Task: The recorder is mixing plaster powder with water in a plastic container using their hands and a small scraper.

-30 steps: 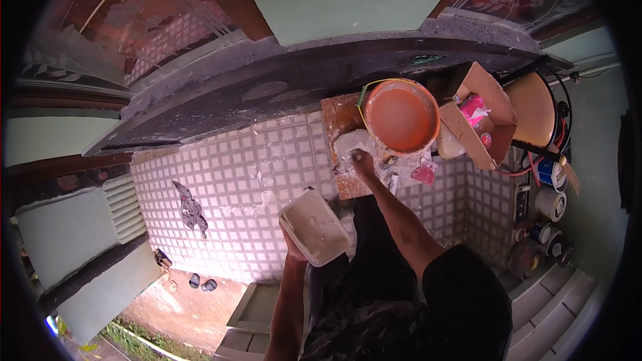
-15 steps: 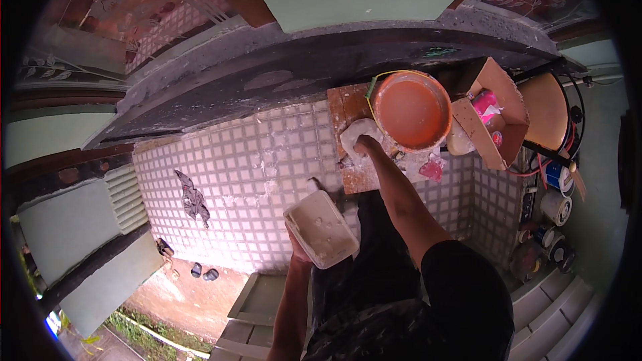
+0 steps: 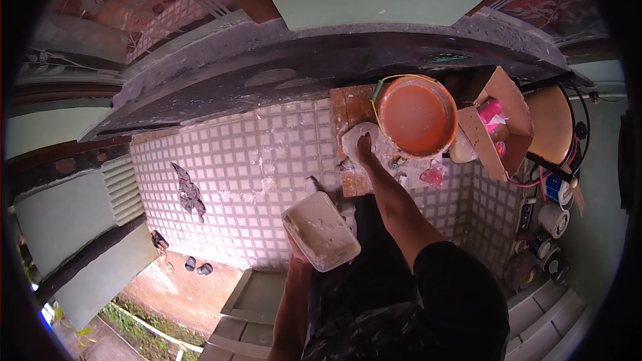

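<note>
Head view: one tub (image 3: 321, 230) in curled left grip (image 3: 297, 249), right grip (image 3: 364, 147) unclear at one whitish mass (image 3: 350, 140)

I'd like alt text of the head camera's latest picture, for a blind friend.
A person's left hand holds a pale rectangular tub; the right hand is at a pale, rounded item on a brown wooden board. Beside that item stands a round orange bucket, and pale patterned tiles cover the floor.
</note>
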Motion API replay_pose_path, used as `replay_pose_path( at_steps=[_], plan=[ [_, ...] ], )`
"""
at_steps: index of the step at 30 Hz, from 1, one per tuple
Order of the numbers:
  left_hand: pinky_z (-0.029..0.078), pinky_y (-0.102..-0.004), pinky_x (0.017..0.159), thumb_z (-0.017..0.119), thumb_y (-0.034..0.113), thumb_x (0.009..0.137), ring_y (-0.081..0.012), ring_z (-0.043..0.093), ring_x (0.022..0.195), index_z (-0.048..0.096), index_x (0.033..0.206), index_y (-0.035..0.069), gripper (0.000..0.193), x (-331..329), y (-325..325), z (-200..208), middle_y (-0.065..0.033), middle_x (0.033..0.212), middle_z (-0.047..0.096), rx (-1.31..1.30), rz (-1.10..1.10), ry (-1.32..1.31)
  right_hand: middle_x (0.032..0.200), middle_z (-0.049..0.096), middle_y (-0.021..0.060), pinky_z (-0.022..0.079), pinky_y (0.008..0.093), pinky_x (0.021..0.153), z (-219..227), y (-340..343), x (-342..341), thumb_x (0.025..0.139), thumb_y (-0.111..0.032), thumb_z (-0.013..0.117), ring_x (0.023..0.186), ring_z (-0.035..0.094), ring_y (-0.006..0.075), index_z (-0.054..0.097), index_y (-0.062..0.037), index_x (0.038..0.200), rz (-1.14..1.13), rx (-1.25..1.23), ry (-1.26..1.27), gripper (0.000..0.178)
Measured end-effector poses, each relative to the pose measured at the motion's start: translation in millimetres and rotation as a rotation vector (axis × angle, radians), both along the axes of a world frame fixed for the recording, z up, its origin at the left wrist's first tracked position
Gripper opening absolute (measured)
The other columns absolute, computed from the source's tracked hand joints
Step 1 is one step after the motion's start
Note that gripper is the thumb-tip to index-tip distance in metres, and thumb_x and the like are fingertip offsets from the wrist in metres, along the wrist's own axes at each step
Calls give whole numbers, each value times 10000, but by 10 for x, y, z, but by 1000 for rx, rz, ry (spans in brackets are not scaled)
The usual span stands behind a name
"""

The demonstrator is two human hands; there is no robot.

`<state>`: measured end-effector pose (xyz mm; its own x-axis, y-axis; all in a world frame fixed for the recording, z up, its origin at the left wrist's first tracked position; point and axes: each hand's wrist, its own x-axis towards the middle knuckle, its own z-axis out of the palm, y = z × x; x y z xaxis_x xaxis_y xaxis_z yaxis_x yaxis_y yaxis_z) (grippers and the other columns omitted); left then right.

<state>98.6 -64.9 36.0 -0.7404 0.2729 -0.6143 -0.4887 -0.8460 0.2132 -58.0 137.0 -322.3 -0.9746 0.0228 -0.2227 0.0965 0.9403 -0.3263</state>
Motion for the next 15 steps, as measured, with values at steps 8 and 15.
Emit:
replay_pose_path(
  at_steps=[8,15],
  plan=[
    [415,-510,980,389,720,825,-309,494,1181,344,1402,129,828,87,-36,-39,-97,1349,462,7,5,27,931,597,199,496,390,764,-215,-145,150,797,-227,596,895,593,343,546,27,990,-57,-166,-134,323],
    [416,-514,979,390,720,824,-311,496,1179,348,1401,135,824,-91,256,90,-95,1349,464,153,-52,114,1003,588,236,481,423,805,-547,784,56,770,-301,641,962,573,391,513,38,1043,-287,-240,-44,453]
  ],
)
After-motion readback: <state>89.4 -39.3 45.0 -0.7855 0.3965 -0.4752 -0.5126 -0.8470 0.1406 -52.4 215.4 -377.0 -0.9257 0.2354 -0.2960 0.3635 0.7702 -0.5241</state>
